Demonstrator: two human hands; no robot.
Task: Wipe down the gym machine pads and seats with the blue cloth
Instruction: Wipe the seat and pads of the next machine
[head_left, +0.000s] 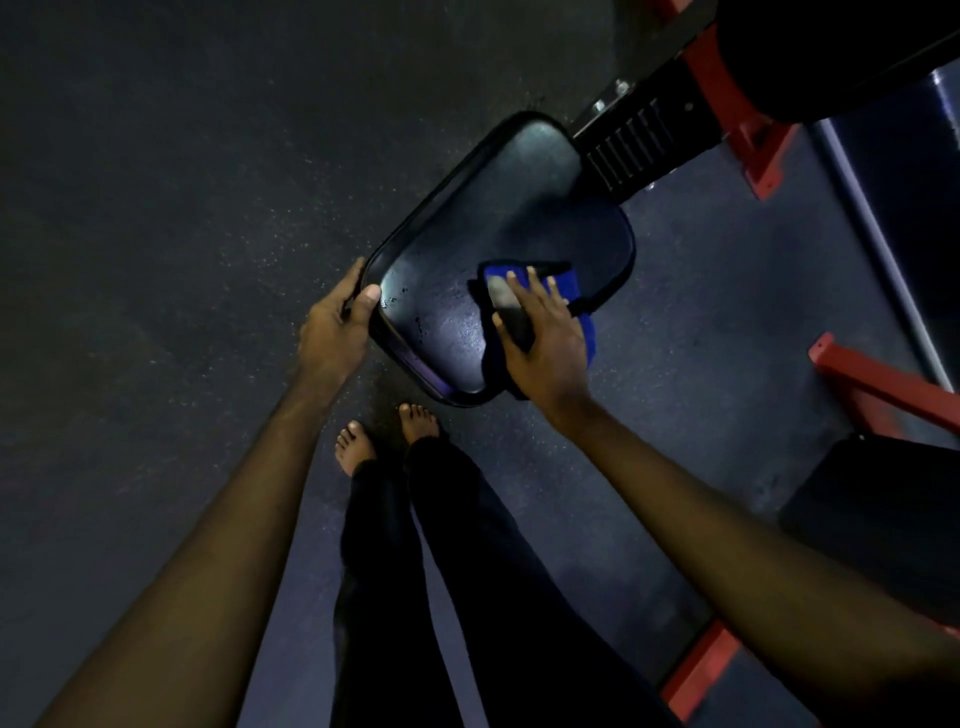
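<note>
Dark rubber floor (156, 156) all round; red frame (727, 104) sat well beyond the right hand's fingertips. The black seat (498, 218) was between both hands. The blue cloth (569, 288) lay under the right hand (545, 343), on the seat's edge nearest its little finger and hanging over that edge. That hand's fingers were spread flat and pressed the cloth down, not clenched. There was a dark-grey patch between its thumb and forefinger; couldn't tell what. The left hand (332, 332) clamped the seat's corner, thumb on top and fingers round the rim. Droplets (410, 312) were just beside the left thumb, unwiped. My read: keep the left-hand brace and the right palm flat, run overlapping passes thumb-ward to the droplets, then cover the half past the fingertips.
</note>
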